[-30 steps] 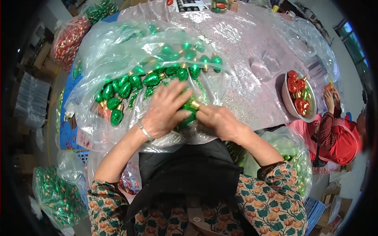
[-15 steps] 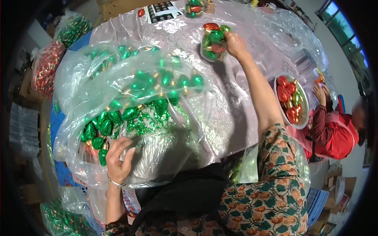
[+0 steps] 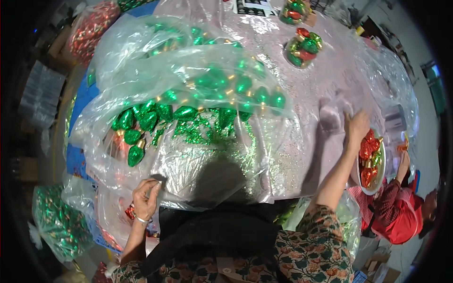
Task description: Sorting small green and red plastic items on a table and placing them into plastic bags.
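My left hand [image 3: 146, 198], with a bracelet at the wrist, is closed in a pinch at the near edge of a large clear plastic bag [image 3: 184, 181]. Spilling from the bag's mouth are glittery green bulb-shaped ornaments [image 3: 184, 113] with gold caps, with loose green glitter beside them. Over the cloth at the right, my right hand [image 3: 357, 126] is slightly blurred, its fingers apart and nothing visible in them. It is nearest a white bowl [image 3: 374, 190] of red and green ornaments. Farther off stands a clear jar [image 3: 302, 55] filled with red, green and gold ornaments.
Another filled jar [image 3: 293, 13] stands at the far edge beside printed sheets [image 3: 255, 6]. Bags of red ornaments [image 3: 93, 30] and green ornaments [image 3: 61, 221] are at the left. A co-worker in red [image 3: 398, 214] works at the right, near a clear container [image 3: 395, 118].
My right hand has let go of the filled jar, which stands on the table, and has moved toward the bowl. My left hand's fingers have closed at the bag's edge. The view has shifted.
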A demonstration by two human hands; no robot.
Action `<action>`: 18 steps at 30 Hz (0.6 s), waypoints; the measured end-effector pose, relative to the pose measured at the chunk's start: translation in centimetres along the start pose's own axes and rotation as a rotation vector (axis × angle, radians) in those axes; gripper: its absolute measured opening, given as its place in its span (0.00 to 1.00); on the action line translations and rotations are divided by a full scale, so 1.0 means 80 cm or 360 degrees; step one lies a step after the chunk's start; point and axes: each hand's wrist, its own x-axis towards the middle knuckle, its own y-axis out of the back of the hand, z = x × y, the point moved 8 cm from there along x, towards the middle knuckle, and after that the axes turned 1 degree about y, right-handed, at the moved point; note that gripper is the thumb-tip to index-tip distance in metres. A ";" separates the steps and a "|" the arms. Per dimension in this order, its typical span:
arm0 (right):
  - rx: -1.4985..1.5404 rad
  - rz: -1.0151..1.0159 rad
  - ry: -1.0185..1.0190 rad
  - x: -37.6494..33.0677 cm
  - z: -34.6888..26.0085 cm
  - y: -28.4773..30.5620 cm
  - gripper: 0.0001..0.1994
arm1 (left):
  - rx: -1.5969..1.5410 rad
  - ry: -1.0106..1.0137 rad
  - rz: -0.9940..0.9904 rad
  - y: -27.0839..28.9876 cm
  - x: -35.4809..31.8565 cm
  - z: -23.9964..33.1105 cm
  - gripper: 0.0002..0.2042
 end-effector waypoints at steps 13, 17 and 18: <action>0.1626 -0.0815 0.1126 -0.199 -0.168 0.235 0.03 | -0.0053 0.0443 0.1051 0.112 -0.164 -0.167 0.10; 0.1407 -0.0942 0.1744 -0.286 -0.279 0.262 0.04 | -0.0203 0.1144 0.1205 0.132 -0.363 -0.400 0.11; 0.1262 -0.0927 0.1899 -0.307 -0.301 0.264 0.05 | -0.0218 0.1541 0.1001 0.111 -0.405 -0.454 0.12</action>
